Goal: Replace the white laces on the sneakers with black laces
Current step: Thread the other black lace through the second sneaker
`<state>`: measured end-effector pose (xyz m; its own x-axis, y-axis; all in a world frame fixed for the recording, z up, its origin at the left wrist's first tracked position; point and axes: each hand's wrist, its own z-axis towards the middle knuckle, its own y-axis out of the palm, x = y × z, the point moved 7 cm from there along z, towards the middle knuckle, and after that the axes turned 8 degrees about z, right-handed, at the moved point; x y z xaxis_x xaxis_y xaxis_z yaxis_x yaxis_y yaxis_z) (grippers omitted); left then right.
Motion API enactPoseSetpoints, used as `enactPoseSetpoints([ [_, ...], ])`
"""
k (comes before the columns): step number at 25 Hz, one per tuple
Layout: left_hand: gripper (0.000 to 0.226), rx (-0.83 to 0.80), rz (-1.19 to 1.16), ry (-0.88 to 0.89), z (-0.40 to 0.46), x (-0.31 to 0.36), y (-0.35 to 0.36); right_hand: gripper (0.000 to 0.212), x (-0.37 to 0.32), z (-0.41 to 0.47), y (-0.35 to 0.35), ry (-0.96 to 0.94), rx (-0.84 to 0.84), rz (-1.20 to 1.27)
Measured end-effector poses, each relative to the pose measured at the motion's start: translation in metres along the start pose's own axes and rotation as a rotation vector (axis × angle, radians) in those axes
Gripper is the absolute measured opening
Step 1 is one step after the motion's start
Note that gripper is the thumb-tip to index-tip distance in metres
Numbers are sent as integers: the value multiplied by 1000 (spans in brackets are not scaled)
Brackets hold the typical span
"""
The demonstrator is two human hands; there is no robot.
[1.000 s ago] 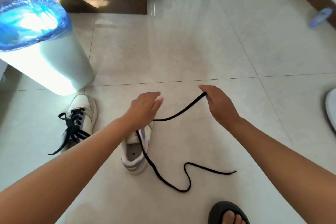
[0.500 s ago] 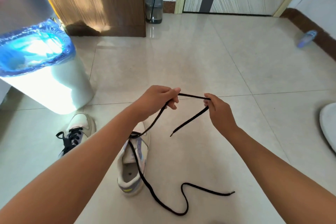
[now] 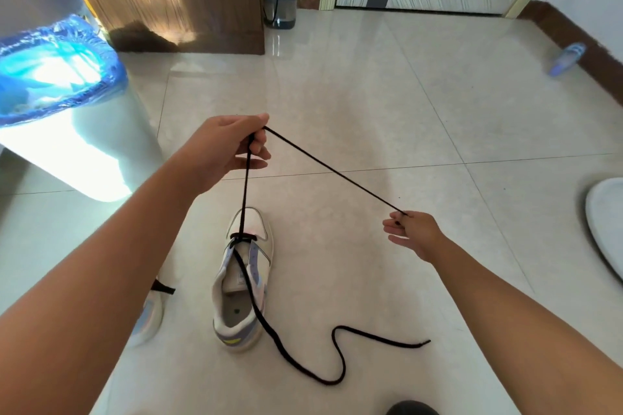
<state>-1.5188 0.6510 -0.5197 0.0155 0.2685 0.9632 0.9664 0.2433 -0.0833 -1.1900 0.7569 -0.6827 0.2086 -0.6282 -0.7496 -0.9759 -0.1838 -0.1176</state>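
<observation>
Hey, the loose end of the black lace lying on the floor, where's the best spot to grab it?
Pinch the free tip of the black lace from above. It lies flat on the floor tile to the right of the sneaker, clear of everything, and it is the part that threads next.

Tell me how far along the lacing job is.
Done: no white lace shows on the middle sneaker, and the black lace crosses its lowest eyelets. In hand: the left hand holds the lace up while the right hand pinches its tip, drawing it taut. Left: the upper eyelets sit empty and the other end trails on the floor. The second sneaker is mostly hidden behind the left arm.
</observation>
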Motion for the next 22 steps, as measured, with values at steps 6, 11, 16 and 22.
enactPoseSetpoints([
  [6, 31, -7, 252, -4, 7, 13, 12, 7, 62, -10, 10, 298, 55, 237],
  [11, 43, -211, 804, 118, 21, 11, 87, 18, 106, -62, 92, 521, -134, 84],
  [16, 36, -54, 1108, -72, 10, -55, 34, 16, 89, -84, 159, 406, -241, 278],
  [22, 21, -322, 1180, -283, -54, -159, 20, 18, 78, -78, 193, 271, -140, 249],
])
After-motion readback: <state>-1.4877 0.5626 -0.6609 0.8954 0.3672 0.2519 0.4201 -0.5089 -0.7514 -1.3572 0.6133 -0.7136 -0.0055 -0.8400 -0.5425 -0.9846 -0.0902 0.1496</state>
